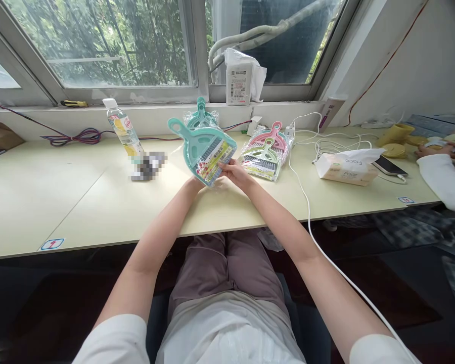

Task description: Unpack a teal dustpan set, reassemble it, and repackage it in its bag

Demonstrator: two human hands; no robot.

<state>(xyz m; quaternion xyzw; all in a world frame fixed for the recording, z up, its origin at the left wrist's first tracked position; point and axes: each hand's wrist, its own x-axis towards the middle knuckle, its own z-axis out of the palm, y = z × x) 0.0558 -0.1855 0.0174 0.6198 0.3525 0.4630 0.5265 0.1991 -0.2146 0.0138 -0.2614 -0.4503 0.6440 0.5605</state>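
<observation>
A turquoise dustpan and brush set (208,151) in clear wrapping is held tilted above the table, its handle pointing up to the left. My right hand (233,171) is closed on its lower right edge, thumb on the printed label. Under the lower edge, my left hand (197,183) supports it from behind; its fingers are mostly hidden by the pan. Another turquoise dustpan set (200,117) lies just behind. To the right, a wrapped green dustpan set (263,159) overlaps a pink one (275,134).
A drink bottle (123,129) stands at left beside a blurred-out object (148,167). A tissue pack (347,167), a phone (390,167) and white cables (303,189) are at right. Another person's hands (436,148) work at the far right near yellow items (396,139).
</observation>
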